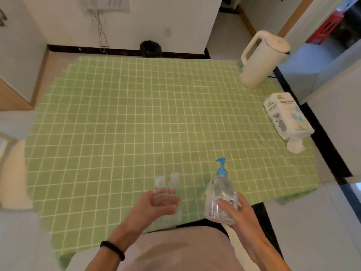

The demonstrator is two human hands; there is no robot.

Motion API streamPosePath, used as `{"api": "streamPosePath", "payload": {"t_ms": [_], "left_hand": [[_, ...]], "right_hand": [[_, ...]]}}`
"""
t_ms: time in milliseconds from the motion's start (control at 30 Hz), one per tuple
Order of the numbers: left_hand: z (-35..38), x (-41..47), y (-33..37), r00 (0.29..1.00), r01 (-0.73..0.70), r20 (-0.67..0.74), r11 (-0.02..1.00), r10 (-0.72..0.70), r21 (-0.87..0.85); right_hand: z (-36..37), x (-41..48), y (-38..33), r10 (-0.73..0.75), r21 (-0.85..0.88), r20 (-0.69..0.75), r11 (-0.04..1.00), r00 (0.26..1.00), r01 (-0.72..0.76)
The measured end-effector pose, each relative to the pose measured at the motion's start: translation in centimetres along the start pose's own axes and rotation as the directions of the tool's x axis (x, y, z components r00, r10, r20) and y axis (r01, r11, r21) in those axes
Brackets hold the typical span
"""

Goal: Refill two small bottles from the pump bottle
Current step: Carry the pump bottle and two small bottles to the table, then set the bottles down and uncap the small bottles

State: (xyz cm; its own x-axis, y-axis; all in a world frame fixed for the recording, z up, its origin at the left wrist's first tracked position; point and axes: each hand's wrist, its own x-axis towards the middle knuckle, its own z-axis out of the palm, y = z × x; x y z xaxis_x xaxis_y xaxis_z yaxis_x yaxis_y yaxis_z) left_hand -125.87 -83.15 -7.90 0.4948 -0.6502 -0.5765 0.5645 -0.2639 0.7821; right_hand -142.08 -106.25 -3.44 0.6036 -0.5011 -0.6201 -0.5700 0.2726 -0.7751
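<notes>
I see the left hand [156, 204] curled around two small clear bottles [168, 189], their caps just beyond the fingertips. To its right, the right hand [232, 210] grasps the pump bottle [221, 194] low on its body, blue pump [221, 167] above the grip, over the green checked cloth [136, 114].

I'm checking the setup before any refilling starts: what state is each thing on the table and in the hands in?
pump bottle: upright, held by right hand, blue pump on
two small bottles: clear, caps on, gripped together in left hand
white jug: upright, lid on
tissue pack: lying flat, one tissue sticking out
</notes>
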Motion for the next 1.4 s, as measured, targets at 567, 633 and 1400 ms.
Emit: {"api": "streamPosePath", "payload": {"t_ms": [567, 633, 1400], "left_hand": [[15.2, 22.3, 1.4, 0.987, -0.06, -0.138, 0.982, 0.085, 0.177], [15.2, 24.5, 2.3, 0.975, -0.12, -0.157, 0.966, 0.158, 0.227], [14.3, 34.6, 2.7, 0.777, -0.51, -0.029, 0.656, 0.629, 0.556]], "right_hand": [[-18.8, 22.1, -1.7, -0.139, -0.182, 0.053, 0.972, 0.989, 0.147], [-19.5, 24.5, -2.1, -0.194, -0.194, 0.045, 0.961, 0.98, 0.199], [-20.4, 36.9, -0.2, -0.669, -0.161, 0.229, 0.69, 0.707, 0.705]]}}
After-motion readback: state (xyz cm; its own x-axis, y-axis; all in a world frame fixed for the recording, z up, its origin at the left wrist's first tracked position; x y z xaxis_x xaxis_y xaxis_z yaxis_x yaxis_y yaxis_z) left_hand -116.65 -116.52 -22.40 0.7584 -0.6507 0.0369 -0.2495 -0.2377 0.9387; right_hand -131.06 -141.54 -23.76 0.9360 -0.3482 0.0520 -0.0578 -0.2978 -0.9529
